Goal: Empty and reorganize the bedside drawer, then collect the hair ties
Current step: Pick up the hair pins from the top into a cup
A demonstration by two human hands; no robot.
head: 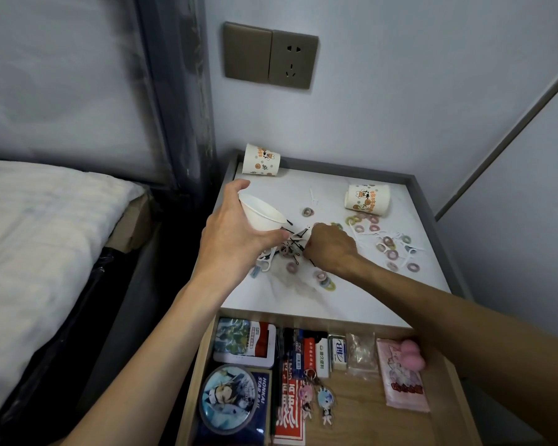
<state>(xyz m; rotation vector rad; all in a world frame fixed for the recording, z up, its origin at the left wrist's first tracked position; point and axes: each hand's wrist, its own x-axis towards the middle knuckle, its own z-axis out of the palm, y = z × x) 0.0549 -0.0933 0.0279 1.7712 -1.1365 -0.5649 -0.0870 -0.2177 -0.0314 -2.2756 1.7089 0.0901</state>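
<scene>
"Hands first: what is each one doing?"

"My left hand [236,233] holds a plain white cup [264,217] just above the surface [351,300], tilted. Its fingers [276,235] are clamped round the cup, thumb up at the rim and the others lower down. My right hand [327,244] is just right of the cup, fingers [310,244] curled under at a tangle of black hairpins [295,235]. Whether they pinch anything I cannot tell, because the knuckles hide the tips."

"And the hair ties?"

"The hair ties [392,254] lie scattered on the surface. Most are to the right of my right hand, a few are near my wrist, and one sits alone farther back. They are small pastel rings, mixed with white plastic picks [313,194]."

"Anything else up there?"

"Two printed cups [368,198] lie on their sides. One is at the back left corner, the other toward the back right with ties just in front of it."

"The drawer?"

"The drawer [361,416] stands pulled open below the surface. Inside are a tin [244,341], lighters [310,352], two figure keychains [326,400] and a pink packet [403,381]. The bed [45,220] is on my left."
</scene>
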